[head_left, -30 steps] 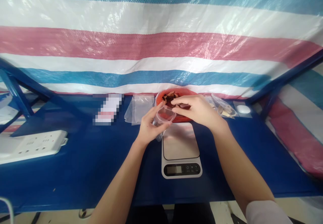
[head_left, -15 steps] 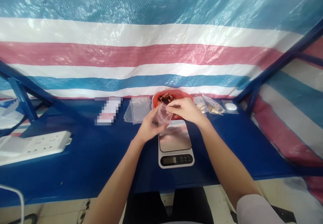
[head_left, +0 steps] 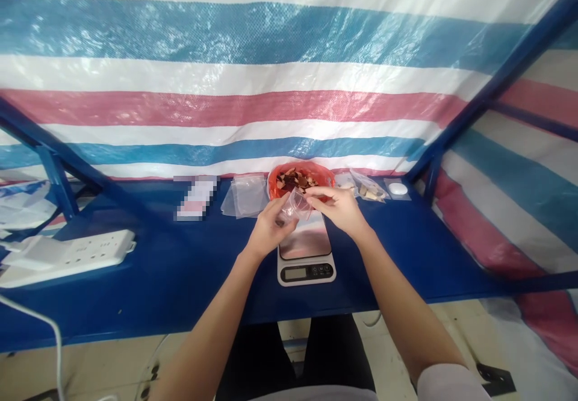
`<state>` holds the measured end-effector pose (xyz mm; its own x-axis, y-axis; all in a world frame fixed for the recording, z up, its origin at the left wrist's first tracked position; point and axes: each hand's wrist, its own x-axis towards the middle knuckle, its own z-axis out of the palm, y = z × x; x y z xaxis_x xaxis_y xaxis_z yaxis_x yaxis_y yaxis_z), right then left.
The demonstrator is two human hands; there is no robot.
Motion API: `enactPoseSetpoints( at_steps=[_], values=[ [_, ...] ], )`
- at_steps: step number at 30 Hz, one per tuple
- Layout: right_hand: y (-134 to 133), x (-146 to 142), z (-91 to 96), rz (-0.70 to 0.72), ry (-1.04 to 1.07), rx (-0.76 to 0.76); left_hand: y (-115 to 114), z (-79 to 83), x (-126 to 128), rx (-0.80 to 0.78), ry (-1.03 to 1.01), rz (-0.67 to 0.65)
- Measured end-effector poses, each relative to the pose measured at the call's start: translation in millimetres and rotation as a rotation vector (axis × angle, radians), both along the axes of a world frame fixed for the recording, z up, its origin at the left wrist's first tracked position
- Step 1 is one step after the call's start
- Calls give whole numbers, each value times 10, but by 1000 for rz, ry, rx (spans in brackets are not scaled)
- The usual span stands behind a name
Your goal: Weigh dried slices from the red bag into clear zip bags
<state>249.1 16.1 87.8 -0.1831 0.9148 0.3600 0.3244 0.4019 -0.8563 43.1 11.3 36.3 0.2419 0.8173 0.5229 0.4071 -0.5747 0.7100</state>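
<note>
My left hand (head_left: 270,225) is wrapped around a small clear plastic bag (head_left: 294,206), which is held up with its mouth spread. The fingertips of my right hand (head_left: 339,207) pinch the bag's right edge. Both hands are above the far part of a kitchen scale (head_left: 306,241), whose display faces me. Just behind the bag, a red-lined bowl (head_left: 326,175) holds many brown and reddish dried slices (head_left: 295,179). Whether anything lies inside the bag is hard to make out.
Flat clear bags (head_left: 247,196) lie left of the bowl. To its right are bags of pale pieces (head_left: 371,192) and a small bag with a round white item (head_left: 398,189). A white power strip (head_left: 74,253) sits at left on the blue table (head_left: 180,280). Striped sheeting hangs behind.
The view has shifted slightly, bringing more of the bowl's contents into sight. The clear bag's mouth has turned, with both hands still on it.
</note>
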Motion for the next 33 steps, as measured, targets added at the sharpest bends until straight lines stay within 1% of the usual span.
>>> enactPoseSetpoints(
  at_steps=[4, 7, 10, 14, 18, 23, 26, 29, 31, 33],
  values=[
    [35, 24, -57, 52, -6, -47, 17, -34, -13, 1, -18, 37],
    [174, 95, -86, 50, -30, -60, 72, -36, -71, -21, -59, 72],
    [394, 203, -92, 56, -186, -64, 139, -19, -132, -7, -90, 105],
    [709, 277, -76, 40, -464, 15, 225, 5, -176, 21, -113, 120],
    [914, 152, -57, 89, -752, 71, 282, -12, -190, 15, -129, 108],
    [1017, -124, -122, 156, -1020, 120, 292, -119, -215, -28, -174, 104],
    [1046, -204, -199, 194, -1102, 142, 281, -177, -237, -56, -198, 97],
    [1071, -213, -265, 236, -1139, 174, 271, -189, -253, -50, -213, 85],
    [1085, -211, -292, 231, -1161, 179, 263, -176, -257, -50, -225, 83],
    [1093, -219, -307, 199, -1189, 150, 256, -161, -256, -62, -235, 83]
  ],
)
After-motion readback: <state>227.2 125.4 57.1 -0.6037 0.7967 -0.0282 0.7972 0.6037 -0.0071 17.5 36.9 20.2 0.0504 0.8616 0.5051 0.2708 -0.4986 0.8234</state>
